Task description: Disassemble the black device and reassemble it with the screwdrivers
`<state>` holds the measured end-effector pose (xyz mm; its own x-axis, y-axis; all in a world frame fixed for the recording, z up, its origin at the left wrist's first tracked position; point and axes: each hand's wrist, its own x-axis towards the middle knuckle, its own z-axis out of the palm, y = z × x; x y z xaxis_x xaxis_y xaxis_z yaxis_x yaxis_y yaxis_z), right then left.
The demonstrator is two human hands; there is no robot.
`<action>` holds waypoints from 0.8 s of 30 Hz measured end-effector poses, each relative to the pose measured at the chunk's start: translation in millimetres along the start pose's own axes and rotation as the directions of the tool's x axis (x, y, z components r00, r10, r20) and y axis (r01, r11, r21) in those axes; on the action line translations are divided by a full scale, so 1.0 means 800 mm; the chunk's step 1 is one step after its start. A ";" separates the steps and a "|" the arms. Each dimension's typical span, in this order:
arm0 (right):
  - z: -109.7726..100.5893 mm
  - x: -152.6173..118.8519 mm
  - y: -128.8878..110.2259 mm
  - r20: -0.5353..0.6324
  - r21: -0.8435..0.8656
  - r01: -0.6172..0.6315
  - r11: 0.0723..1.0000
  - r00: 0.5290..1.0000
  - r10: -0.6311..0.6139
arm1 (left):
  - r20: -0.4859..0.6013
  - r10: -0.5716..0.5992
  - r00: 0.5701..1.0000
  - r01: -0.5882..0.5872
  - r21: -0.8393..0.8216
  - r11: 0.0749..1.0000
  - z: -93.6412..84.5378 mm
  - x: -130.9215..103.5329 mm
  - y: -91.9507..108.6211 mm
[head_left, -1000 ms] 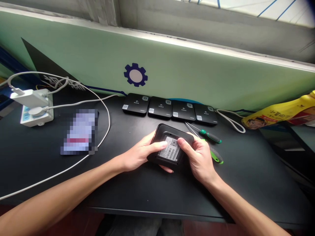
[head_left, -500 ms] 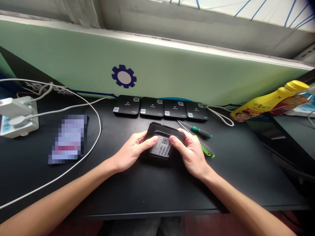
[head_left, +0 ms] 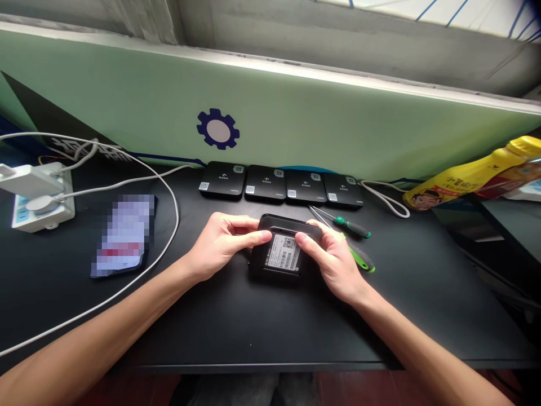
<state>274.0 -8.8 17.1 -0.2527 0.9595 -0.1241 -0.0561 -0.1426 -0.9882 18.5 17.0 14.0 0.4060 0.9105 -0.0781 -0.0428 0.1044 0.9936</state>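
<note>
A black set-top box [head_left: 281, 256] is between my hands, its underside with a white printed label facing up. My left hand [head_left: 222, 242] pinches its left edge, thumb on top and fingers behind. My right hand [head_left: 338, 262] grips the right edge, the thumb near the label's corner. Just beyond my right hand lie a screwdriver with a green and black handle [head_left: 354, 226] and a tool with a bright green handle [head_left: 362, 260], partly hidden by that hand.
Several similar black boxes [head_left: 264, 183] stand in a row along the green partition [head_left: 338, 124]. At left are a phone [head_left: 124, 237], a white power strip [head_left: 44, 206] and a looping white cable [head_left: 176, 211]. A yellow bottle [head_left: 469, 175] lies at the right back.
The box now tilts flatter, so its label and lower edge show more fully. My left hand has shifted slightly outward along the left edge. The whole view has moved a little.
</note>
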 end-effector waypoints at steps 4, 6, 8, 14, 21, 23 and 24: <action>0.000 0.000 0.001 -0.029 -0.024 -0.007 1.000 1.000 0.007 | 0.003 -0.018 1.000 0.019 -0.026 1.000 0.002 0.001 -0.003; 0.000 0.001 0.001 -0.032 -0.035 -0.013 0.999 0.999 0.012 | -0.009 -0.045 0.999 0.045 -0.051 0.998 0.005 0.001 -0.007; 0.000 0.001 0.001 -0.014 -0.046 -0.020 0.999 1.000 0.019 | -0.007 -0.074 0.997 0.073 -0.080 0.994 0.007 0.002 -0.010; -0.004 0.002 0.004 -0.009 -0.025 -0.083 0.996 0.997 0.083 | -0.043 -0.081 0.996 0.076 -0.110 0.991 0.011 0.001 -0.012; -0.016 0.008 0.002 0.250 -0.079 -0.298 0.951 0.918 0.308 | -0.182 -0.148 0.972 0.124 -0.139 0.983 0.002 0.007 -0.018; -0.016 0.009 0.001 0.241 -0.032 -0.362 0.931 0.902 0.359 | -0.169 -0.183 0.968 0.159 -0.148 0.976 -0.001 0.008 -0.016; -0.015 0.008 0.001 0.239 0.000 -0.393 0.920 0.893 0.381 | -0.149 -0.201 0.968 0.178 -0.156 0.972 -0.002 0.008 -0.014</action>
<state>284.0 0.5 14.2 -0.4778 0.7447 -0.4660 0.0473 -0.5079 -0.8601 20.1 22.4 1.8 0.2657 0.9201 -0.2877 -0.1123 0.3260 0.9387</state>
